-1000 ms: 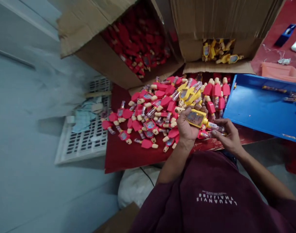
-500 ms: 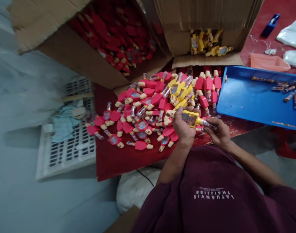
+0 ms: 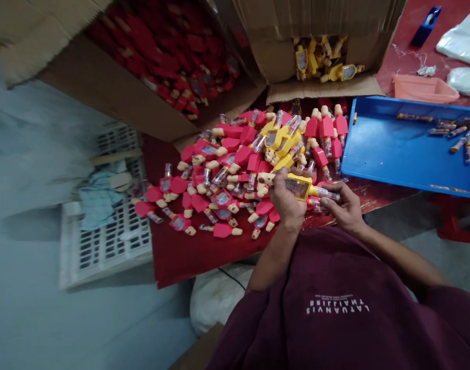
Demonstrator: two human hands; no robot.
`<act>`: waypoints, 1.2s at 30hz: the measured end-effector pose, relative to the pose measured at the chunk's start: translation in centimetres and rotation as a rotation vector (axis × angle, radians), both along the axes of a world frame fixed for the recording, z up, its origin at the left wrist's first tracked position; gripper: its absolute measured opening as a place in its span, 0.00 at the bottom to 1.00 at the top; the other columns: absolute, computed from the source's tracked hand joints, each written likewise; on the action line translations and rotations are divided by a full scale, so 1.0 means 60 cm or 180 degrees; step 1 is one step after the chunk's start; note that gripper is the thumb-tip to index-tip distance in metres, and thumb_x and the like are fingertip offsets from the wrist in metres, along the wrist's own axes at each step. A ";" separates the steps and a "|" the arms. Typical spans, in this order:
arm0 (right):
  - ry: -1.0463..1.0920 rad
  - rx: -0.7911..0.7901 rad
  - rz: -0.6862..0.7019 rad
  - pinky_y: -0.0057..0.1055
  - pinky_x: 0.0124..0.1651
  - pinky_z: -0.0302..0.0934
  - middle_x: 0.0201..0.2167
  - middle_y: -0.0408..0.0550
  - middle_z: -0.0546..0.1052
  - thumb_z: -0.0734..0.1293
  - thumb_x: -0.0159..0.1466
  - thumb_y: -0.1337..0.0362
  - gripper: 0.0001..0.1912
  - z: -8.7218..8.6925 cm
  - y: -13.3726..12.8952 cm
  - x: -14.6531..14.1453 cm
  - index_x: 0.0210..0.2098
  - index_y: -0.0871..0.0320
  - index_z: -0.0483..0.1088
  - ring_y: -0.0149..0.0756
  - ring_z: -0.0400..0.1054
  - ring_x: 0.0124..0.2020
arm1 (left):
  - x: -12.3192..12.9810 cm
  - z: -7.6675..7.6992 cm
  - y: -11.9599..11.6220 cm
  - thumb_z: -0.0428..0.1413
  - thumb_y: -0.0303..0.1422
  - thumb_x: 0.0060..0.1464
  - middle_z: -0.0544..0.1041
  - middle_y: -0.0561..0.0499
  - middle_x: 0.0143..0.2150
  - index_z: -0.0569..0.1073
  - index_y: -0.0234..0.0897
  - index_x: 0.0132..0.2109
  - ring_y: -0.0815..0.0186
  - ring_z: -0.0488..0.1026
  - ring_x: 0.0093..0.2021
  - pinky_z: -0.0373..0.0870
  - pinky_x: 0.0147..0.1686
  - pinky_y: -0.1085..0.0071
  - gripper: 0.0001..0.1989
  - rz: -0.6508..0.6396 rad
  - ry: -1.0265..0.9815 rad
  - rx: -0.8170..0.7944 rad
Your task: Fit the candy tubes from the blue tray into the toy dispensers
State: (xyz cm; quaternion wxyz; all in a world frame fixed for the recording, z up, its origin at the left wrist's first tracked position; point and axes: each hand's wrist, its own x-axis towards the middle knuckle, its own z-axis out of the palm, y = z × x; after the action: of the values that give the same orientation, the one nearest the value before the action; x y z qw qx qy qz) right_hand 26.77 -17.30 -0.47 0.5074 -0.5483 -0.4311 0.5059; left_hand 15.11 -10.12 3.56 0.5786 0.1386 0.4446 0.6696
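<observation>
My left hand (image 3: 288, 200) is closed around the body of a yellow candy toy (image 3: 298, 187), which has a pale dog-shaped head and a picture window. At its other end, the fingers of my right hand (image 3: 344, 205) pinch the clear candy-filled tube (image 3: 325, 193). The toy lies level, just above the table's front edge. Beside my left hand spreads a pile of red candy toys (image 3: 200, 202) with similar heads and tubes. Several more yellow toys (image 3: 283, 141) rest on top of that pile.
Behind the pile, one cardboard box (image 3: 104, 92) holds many red toys and another (image 3: 319, 18) holds yellow ones. To the right, a blue tray (image 3: 396, 159) contains several loose tubes. An orange basket (image 3: 425, 90) stands behind it; a white plastic crate (image 3: 71, 246) is at left.
The view has shifted slightly, so the boxes and tray appear a little higher and further left. Both hands keep the same hold on the yellow candy toy.
</observation>
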 end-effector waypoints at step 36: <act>0.0709 -0.1726 0.0974 0.28 0.13 0.46 0.15 0.44 0.71 0.59 0.62 0.31 0.34 0.013 0.021 0.001 0.25 0.57 0.68 0.29 0.55 0.11 | -0.041 -0.016 0.025 0.61 0.39 0.48 0.76 0.54 0.22 0.71 0.36 0.28 0.64 0.79 0.26 0.77 0.36 0.68 0.11 -0.0650 -0.0192 -0.0155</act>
State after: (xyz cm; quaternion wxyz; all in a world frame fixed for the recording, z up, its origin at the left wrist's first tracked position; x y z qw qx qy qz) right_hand 26.81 -16.02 0.28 0.3051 -0.5336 -0.2999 0.7295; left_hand 12.67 -8.64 2.59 0.6602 0.1489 0.4266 0.6000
